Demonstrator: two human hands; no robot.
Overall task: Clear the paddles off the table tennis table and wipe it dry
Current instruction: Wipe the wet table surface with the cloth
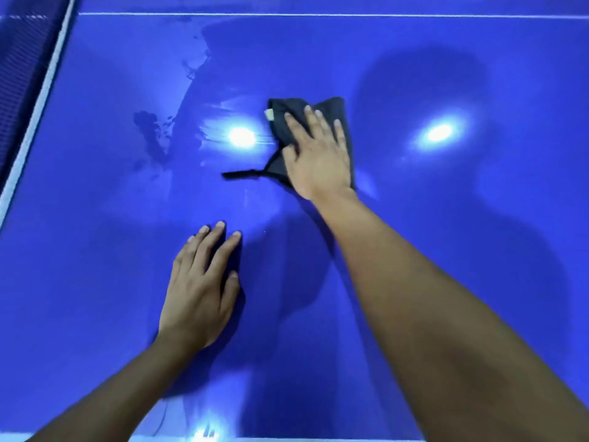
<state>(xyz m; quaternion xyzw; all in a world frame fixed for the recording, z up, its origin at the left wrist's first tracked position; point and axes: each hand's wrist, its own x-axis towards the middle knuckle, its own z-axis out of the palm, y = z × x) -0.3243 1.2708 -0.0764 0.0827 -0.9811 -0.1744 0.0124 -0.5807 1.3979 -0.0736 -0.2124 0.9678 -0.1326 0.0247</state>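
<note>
The blue table tennis table (446,282) fills the view. My right hand (317,154) presses flat, fingers straight, on a dark grey cloth (287,113) near the table's middle. A thin strap of the cloth trails out to the left. My left hand (200,288) rests flat on the bare table surface, closer to me and left of the cloth. Wet patches (153,138) and streaks lie on the surface left of the cloth. No paddle is in view.
The net (19,74) with its white top band runs along the left side. A white line (318,15) crosses the far part of the table. Two bright lamp reflections glare on the surface beside the cloth. The table's near edge (287,439) is at the bottom.
</note>
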